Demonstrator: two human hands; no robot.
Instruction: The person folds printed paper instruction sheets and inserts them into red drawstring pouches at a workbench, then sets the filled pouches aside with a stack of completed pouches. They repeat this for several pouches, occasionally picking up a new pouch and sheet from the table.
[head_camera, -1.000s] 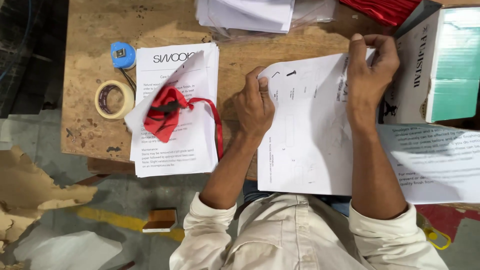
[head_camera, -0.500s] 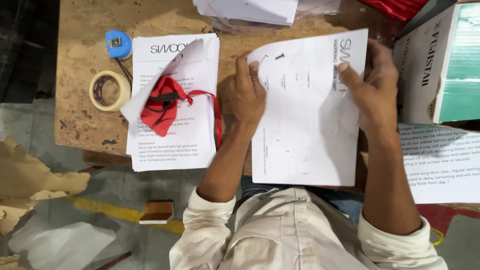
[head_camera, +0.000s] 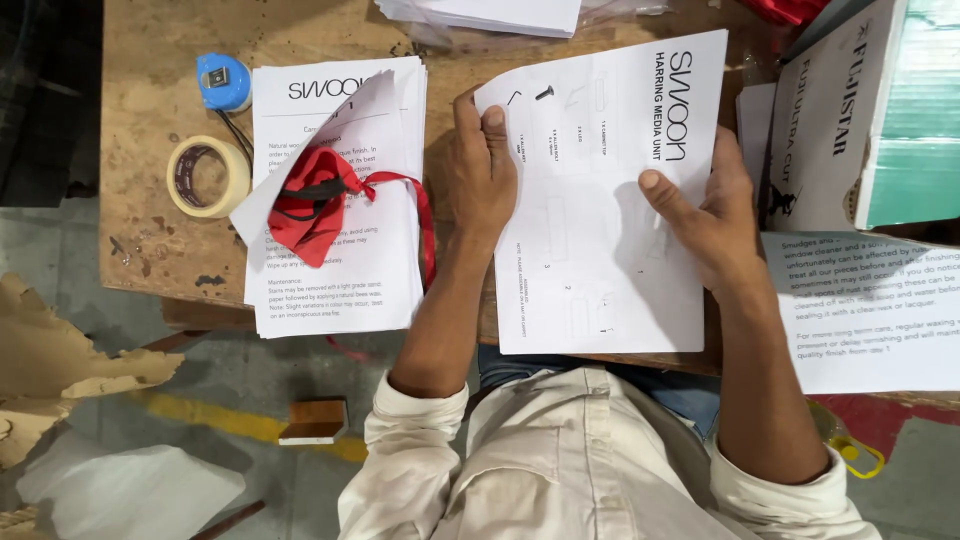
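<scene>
Holding a printed sheet (head_camera: 605, 200) over the wooden table (head_camera: 150, 120), both hands are now pinching it: left hand (head_camera: 482, 175) clamped at its top-left corner, right hand (head_camera: 705, 215) on its right edge. It's been turned and squared up since a moment ago, beside a paper stack (head_camera: 340, 200) bearing a red cloth (head_camera: 310, 205).

I'm looking at a packing workshop: a worn wooden bench (head_camera: 160, 150) with stacked instruction sheets (head_camera: 335, 200), a tape roll (head_camera: 208, 177), a carton (head_camera: 860, 110), and torn cardboard (head_camera: 60, 365) on concrete floor.
</scene>
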